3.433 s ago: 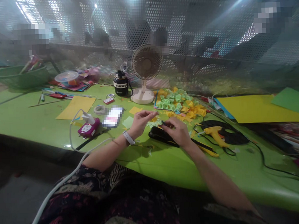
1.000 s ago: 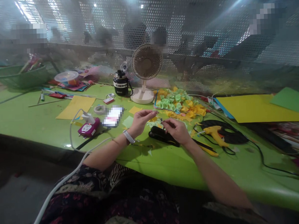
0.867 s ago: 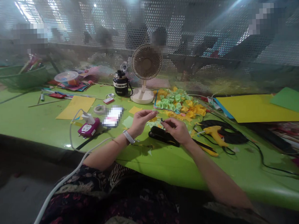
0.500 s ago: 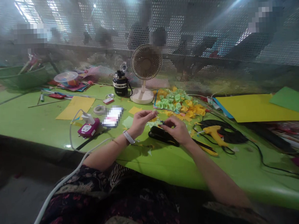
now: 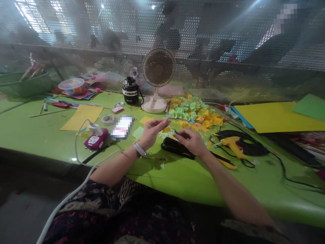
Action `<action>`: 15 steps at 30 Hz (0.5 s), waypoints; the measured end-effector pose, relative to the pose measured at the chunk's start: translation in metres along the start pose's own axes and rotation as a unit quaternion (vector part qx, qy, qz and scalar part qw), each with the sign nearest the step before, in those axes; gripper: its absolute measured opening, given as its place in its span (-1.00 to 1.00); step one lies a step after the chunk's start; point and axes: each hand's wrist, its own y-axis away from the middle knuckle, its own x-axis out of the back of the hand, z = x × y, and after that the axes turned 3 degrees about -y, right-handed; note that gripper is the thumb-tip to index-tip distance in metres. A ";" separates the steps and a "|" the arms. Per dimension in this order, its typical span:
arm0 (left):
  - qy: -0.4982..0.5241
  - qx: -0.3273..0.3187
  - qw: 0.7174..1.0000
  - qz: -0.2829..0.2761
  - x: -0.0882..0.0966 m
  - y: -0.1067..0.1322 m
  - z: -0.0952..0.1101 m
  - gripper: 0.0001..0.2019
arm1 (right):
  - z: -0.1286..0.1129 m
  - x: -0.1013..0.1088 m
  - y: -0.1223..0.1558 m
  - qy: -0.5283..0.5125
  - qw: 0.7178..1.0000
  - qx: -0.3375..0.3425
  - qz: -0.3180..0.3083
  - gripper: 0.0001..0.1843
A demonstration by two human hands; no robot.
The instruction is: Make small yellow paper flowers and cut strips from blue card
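Right hand [image 5: 191, 142] pinches at a small dark bit [image 5: 175, 131], its fingertips drawn together, though the piece is too small to name. Left hand [image 5: 152, 132] stands apart, its thumb and fingers close together; whether they grip anything thin cannot be told. The dark bit sits between the hands, just off the right fingertips, above the green bench [image 5: 180, 182] and nearer its front edge than its back.

Directly below lies a black stapler [image 5: 176, 147], with paper flowers [image 5: 190, 107] in yellow and green beyond it. A piece this small could slip from a loose pinch and vanish among those flowers and the paper scraps. A white cable [image 5: 105, 156] passes close to the left wrist on its way to a pink adapter [image 5: 97, 139], so a sharp pull of that arm might catch it and drag the adapter. To the right, the looped cord of a yellow glue gun [image 5: 232, 144] could snag a swinging right forearm.
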 end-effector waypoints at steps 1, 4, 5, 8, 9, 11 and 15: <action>0.000 0.000 1.000 0.001 0.000 0.000 0.000 -0.68 | 0.000 0.000 0.000 0.004 1.000 0.006 0.004 -0.55; -0.005 -0.001 1.000 0.005 0.000 0.000 0.001 -0.68 | 0.000 -0.001 -0.001 0.019 1.000 0.020 -0.003 -0.59; -0.007 -0.004 1.000 0.008 0.000 -0.001 0.001 -0.68 | 0.000 0.000 -0.001 0.022 0.999 0.022 -0.007 -0.60; -0.005 -0.018 1.000 0.014 0.001 -0.003 0.004 -0.69 | 0.000 0.001 -0.001 0.013 1.000 0.015 -0.013 -0.64; -0.004 -0.019 1.000 0.012 0.001 -0.004 0.005 -0.70 | 0.000 0.002 -0.001 -0.001 1.000 0.003 -0.015 -0.65; -0.006 -0.013 1.000 0.001 0.003 -0.005 0.006 -0.69 | 0.000 0.004 -0.002 -0.055 0.998 -0.039 -0.017 -0.68; -0.039 0.023 0.998 -0.039 0.005 -0.004 0.008 -0.67 | 0.003 0.007 -0.004 -0.194 0.972 -0.132 0.002 -0.75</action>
